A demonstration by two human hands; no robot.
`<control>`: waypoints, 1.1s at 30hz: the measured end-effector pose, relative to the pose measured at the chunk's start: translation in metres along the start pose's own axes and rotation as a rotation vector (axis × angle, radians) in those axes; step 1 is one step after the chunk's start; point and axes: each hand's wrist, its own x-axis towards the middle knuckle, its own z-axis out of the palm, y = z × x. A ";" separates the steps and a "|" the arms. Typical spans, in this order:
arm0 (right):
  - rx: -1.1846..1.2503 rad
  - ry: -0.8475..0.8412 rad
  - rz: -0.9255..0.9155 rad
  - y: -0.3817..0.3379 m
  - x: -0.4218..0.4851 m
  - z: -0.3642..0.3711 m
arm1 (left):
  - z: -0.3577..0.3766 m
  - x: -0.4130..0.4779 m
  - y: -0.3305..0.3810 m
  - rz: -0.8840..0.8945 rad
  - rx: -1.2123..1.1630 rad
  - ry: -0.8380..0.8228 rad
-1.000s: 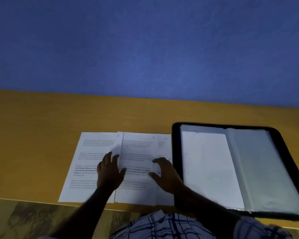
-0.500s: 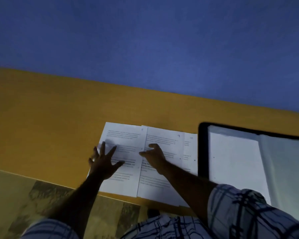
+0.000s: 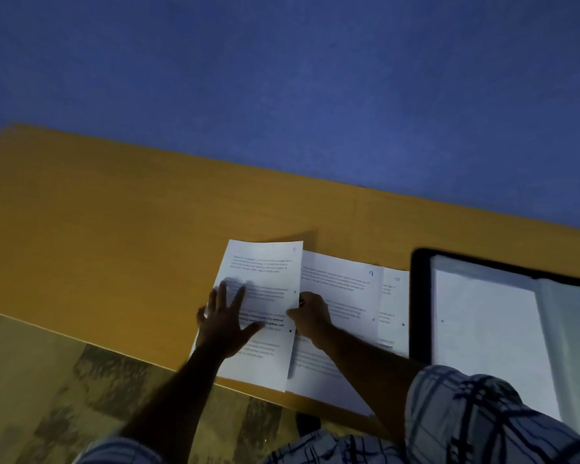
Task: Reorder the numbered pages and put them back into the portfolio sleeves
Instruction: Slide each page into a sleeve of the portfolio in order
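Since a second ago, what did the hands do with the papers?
The right hand slid left and pinched the right edge of the leftmost white printed page, which now lifts slightly. The left hand stayed spread flat on that page. The white page marked 9, the white page marked 10 and the open black portfolio stayed put.

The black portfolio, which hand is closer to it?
Right. The right hand pinches the edge of the leftmost page, with page 9 and page 10 between it and the portfolio; the left hand lies flat farther left on that page.
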 end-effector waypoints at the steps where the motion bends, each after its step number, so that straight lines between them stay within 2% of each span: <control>1: 0.044 -0.019 0.008 0.003 0.000 -0.005 | -0.002 -0.001 0.003 -0.006 -0.038 0.020; 5: 0.304 -0.082 0.077 0.016 -0.006 -0.040 | -0.017 0.001 0.013 -0.019 -0.333 0.145; 7: 0.391 -0.094 0.069 0.028 -0.013 -0.063 | -0.021 0.008 0.014 0.007 -0.468 0.156; 11: 0.500 -0.043 0.060 0.058 -0.034 -0.111 | -0.034 0.018 0.044 0.009 -0.756 -0.015; 14: 0.519 0.052 0.071 0.087 -0.050 -0.148 | -0.040 0.009 0.088 0.111 -0.938 -0.140; 18: 0.560 0.180 0.064 0.127 -0.073 -0.192 | -0.026 -0.007 0.146 0.094 -1.185 -0.322; 24: 0.641 0.289 0.068 0.180 -0.107 -0.261 | 0.003 -0.036 0.231 0.143 -1.171 -0.469; 33: 0.667 0.319 0.024 0.238 -0.144 -0.364 | 0.046 -0.066 0.345 0.251 -1.031 -0.370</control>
